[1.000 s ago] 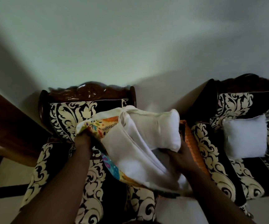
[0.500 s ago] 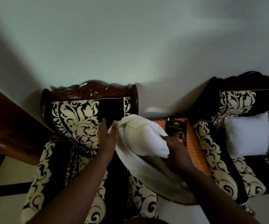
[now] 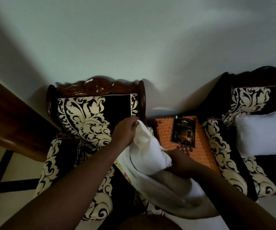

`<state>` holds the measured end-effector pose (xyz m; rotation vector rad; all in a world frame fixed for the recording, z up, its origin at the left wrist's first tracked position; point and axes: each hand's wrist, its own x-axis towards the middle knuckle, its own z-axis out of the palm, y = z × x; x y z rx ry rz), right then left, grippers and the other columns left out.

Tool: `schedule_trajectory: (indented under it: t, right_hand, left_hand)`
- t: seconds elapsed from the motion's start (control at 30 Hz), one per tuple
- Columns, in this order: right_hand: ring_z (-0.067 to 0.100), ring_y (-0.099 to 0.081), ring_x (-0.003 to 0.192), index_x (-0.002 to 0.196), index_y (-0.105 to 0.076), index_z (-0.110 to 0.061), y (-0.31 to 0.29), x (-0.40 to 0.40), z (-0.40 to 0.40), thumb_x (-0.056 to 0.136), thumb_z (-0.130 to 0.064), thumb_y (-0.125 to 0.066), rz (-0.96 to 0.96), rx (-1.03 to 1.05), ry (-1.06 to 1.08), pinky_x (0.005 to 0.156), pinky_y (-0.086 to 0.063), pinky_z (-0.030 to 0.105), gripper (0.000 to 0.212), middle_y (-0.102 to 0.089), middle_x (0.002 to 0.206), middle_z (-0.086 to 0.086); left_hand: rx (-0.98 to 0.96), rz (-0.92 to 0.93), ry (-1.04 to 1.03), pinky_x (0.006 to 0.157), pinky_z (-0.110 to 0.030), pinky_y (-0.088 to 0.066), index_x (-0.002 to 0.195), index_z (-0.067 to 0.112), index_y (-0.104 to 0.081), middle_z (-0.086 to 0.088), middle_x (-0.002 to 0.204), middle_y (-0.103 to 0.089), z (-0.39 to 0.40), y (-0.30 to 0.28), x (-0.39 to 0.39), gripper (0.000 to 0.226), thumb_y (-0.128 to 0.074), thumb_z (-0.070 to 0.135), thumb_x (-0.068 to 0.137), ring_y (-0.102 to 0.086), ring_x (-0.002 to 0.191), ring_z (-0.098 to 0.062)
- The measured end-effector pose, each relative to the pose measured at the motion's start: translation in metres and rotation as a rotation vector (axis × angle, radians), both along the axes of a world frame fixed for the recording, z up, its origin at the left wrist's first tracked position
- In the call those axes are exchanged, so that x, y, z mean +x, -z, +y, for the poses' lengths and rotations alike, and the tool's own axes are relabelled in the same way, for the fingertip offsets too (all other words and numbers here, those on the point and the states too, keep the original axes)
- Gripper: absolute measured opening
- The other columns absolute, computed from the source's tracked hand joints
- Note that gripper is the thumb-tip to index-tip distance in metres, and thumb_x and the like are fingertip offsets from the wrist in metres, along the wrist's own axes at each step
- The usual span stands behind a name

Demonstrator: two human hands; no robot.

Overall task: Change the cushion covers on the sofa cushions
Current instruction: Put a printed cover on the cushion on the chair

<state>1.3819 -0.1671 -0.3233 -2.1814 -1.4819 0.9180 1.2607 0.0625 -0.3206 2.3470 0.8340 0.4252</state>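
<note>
left hand [image 3: 125,131] pinches white cushion insert [image 3: 148,151] top, right hand [image 3: 181,163] grips its lower end; floral cover [image 3: 158,190] now slid lower in frame, insert nearly free.

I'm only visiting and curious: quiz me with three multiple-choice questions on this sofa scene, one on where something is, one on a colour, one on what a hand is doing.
1. Where does the dark booklet lie?
A. on the orange mat between the two seats
B. on the floor
C. on the white cushion at the right

2. What colour is the bare cushion resting on the right-hand sofa?
A. orange
B. white
C. black

3. What is the left hand doing?
A. hanging free
B. lying flat on the armchair back
C. gripping the top end of the white cushion being covered

Answers: 1 A, the booklet sits on the orange mat. 2 B, it is plain white against the black and cream fabric. 3 C, its fingers curl round the cushion's upper end, while the right hand holds lower down.
</note>
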Motion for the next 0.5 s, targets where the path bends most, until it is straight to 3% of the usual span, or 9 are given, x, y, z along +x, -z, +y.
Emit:
schedule_trajectory:
  t: [0.1,0.17,0.23,0.3,0.4,0.5]
  right_hand:
    - [0.026,-0.062,0.110,0.123,-0.067,-0.014,0.005,0.011,0.019,0.092,-0.024,-0.068,0.018,-0.172,0.014,0.089,-0.043,0.026,0.032,-0.068,0.122,0.010]
    - [0.027,-0.064,0.109,0.119,-0.069,-0.017,0.012,0.012,0.020,0.091,-0.028,-0.067,-0.070,-0.078,0.042,0.090,-0.047,0.031,0.030,-0.071,0.119,0.009]
    - [0.022,-0.064,0.108,0.121,-0.071,-0.026,0.020,0.007,0.013,0.089,-0.033,-0.068,-0.148,0.084,0.111,0.087,-0.048,0.030,0.033,-0.071,0.120,0.001]
    - [0.019,-0.064,0.107,0.123,-0.070,-0.028,0.030,0.002,0.009,0.087,-0.033,-0.070,-0.200,0.214,0.175,0.081,-0.043,0.024,0.036,-0.071,0.119,-0.002]
    - [0.020,-0.064,0.105,0.134,-0.063,-0.025,0.040,0.003,0.010,0.086,-0.037,-0.062,-0.185,0.268,0.230,0.083,-0.044,0.025,0.049,-0.069,0.117,-0.001]
    - [0.019,-0.061,0.109,0.142,-0.056,-0.027,0.044,0.002,0.012,0.086,-0.043,-0.055,-0.172,0.273,0.211,0.088,-0.050,0.033,0.058,-0.065,0.123,-0.002]
  left_hand:
    - [-0.113,-0.079,0.330,0.087,-0.031,-0.050,0.112,0.014,-0.069,-0.004,0.109,-0.072,-0.027,-0.008,0.009,0.026,-0.050,0.018,0.095,-0.066,0.101,-0.023]
    - [-0.169,-0.108,0.226,0.087,-0.037,-0.053,0.110,0.020,-0.068,0.000,0.107,-0.072,-0.029,-0.006,0.007,0.026,-0.048,0.027,0.096,-0.067,0.100,-0.021]
    - [-0.185,-0.070,-0.044,0.087,-0.038,-0.053,0.119,0.026,-0.061,0.004,0.113,-0.069,-0.015,0.006,-0.004,0.029,-0.051,0.044,0.099,-0.064,0.103,-0.019]
    - [-0.245,0.084,-0.192,0.086,-0.038,-0.052,0.126,0.027,-0.055,0.006,0.117,-0.064,0.001,0.021,-0.022,0.056,-0.053,0.069,0.089,-0.061,0.103,-0.017]
    - [-0.596,0.353,-0.120,0.078,-0.036,-0.053,0.108,0.018,-0.064,-0.004,0.103,-0.070,-0.006,0.046,-0.049,0.065,-0.047,0.077,0.086,-0.067,0.091,-0.022]
    - [-0.593,0.346,-0.062,0.087,-0.036,-0.052,0.117,0.015,-0.063,-0.009,0.116,-0.066,-0.016,0.066,-0.057,0.069,-0.053,0.074,0.082,-0.064,0.104,-0.025]
